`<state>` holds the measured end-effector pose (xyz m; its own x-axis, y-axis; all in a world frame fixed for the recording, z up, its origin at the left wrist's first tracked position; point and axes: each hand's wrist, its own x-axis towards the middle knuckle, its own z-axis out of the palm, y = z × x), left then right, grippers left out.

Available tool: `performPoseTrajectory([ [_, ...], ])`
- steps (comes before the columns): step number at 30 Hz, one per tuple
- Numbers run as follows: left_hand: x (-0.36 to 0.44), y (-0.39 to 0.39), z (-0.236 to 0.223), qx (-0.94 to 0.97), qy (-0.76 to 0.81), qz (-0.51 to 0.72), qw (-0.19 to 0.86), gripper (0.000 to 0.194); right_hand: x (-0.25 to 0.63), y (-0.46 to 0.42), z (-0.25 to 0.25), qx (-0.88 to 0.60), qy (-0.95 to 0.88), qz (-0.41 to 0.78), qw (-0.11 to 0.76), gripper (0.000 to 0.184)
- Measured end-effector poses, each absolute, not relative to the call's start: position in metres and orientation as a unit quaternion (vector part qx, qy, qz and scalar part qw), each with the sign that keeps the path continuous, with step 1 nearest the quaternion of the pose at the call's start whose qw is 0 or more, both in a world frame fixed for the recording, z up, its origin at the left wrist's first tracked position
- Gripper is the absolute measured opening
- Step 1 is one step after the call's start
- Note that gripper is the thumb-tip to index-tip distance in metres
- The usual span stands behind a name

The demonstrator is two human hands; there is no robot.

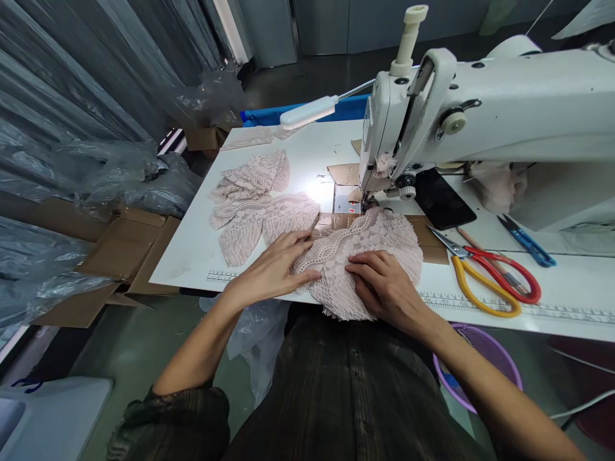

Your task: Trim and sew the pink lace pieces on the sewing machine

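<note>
A pale pink lace piece point(369, 240) lies at the front of the sewing machine point(384, 137), its upper edge close to the needle and presser foot. My left hand point(276, 266) rests flat at the lace's left edge, fingers stretched out and thumb apart. Over the middle of the lace, my right hand point(387, 285) has bent fingers closed on the fabric; its fingertips press together on a fold. More pink lace pieces point(245, 234) are spread on the white table point(187, 250) to the left.
Red-and-yellow scissors point(490, 275), a blue thread snipper point(528, 242) and a black phone point(444, 198) lie on the right. A white lamp point(307, 113) shines behind the lace. Below stand a purple bin point(500, 362) and an open cardboard box point(122, 246). A ruler strip point(567, 312) runs along the front edge.
</note>
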<state>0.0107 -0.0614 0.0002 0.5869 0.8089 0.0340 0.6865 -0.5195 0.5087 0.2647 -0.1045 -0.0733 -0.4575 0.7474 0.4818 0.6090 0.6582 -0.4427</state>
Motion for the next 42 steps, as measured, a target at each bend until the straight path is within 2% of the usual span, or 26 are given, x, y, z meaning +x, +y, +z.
performPoseTrajectory([
  [1, 0.015, -0.059, -0.005, 0.870, 0.432, 0.120, 0.204, 0.047, 0.265, -0.105, -0.074, -0.400, -0.846, 0.104, 0.335, 0.025],
  [4, 0.022, -0.058, -0.009, 0.877, 0.441, 0.105, 0.159, 0.027, 0.266, -0.108, -0.074, -0.403, -0.843, 0.109, 0.339, 0.026],
  [9, 0.025, -0.068, -0.004, 0.830, 0.505, 0.165, 0.170, 0.015, 0.265, -0.105, -0.062, -0.402, -0.822, 0.128, 0.383, 0.033],
  [11, 0.029, -0.073, -0.006, 0.818, 0.505, 0.226, 0.155, 0.019, 0.261, -0.097, -0.051, -0.391, -0.817, 0.132, 0.402, 0.044],
  [14, 0.039, -0.079, -0.009, 0.819, 0.473, 0.301, 0.125, 0.037, 0.250, -0.079, -0.035, -0.335, -0.849, 0.153, 0.379, 0.070],
  [17, 0.045, -0.080, -0.008, 0.800, 0.476, 0.328, 0.157, 0.049, 0.240, -0.060, -0.031, -0.280, -0.865, 0.195, 0.368, 0.083],
  [19, 0.043, -0.079, -0.008, 0.770, 0.499, 0.347, 0.196, 0.046, 0.236, -0.051, -0.033, -0.289, -0.855, 0.225, 0.366, 0.075],
  [23, 0.030, -0.072, -0.011, 0.715, 0.537, 0.359, 0.266, 0.035, 0.234, -0.046, -0.037, -0.339, -0.837, 0.246, 0.351, 0.034],
  [26, 0.021, -0.065, -0.018, 0.725, 0.511, 0.337, 0.316, 0.040, 0.233, -0.048, -0.035, -0.342, -0.845, 0.235, 0.337, 0.017],
  [29, 0.021, -0.061, -0.023, 0.735, 0.475, 0.337, 0.347, 0.043, 0.231, -0.051, -0.034, -0.333, -0.851, 0.227, 0.336, 0.020],
  [33, 0.029, -0.061, -0.026, 0.725, 0.490, 0.366, 0.316, 0.028, 0.226, -0.052, -0.036, -0.352, -0.847, 0.220, 0.332, 0.013],
  [36, 0.027, -0.063, -0.026, 0.714, 0.508, 0.382, 0.293, 0.024, 0.227, -0.053, -0.038, -0.362, -0.858, 0.189, 0.310, 0.011],
  [40, 0.007, -0.060, -0.013, 0.743, 0.546, 0.313, 0.229, 0.040, 0.247, -0.055, -0.039, -0.396, -0.841, 0.124, 0.348, 0.028],
  [42, 0.001, -0.056, -0.002, 0.785, 0.539, 0.252, 0.173, 0.039, 0.262, -0.055, -0.039, -0.430, -0.812, 0.108, 0.380, 0.030],
])
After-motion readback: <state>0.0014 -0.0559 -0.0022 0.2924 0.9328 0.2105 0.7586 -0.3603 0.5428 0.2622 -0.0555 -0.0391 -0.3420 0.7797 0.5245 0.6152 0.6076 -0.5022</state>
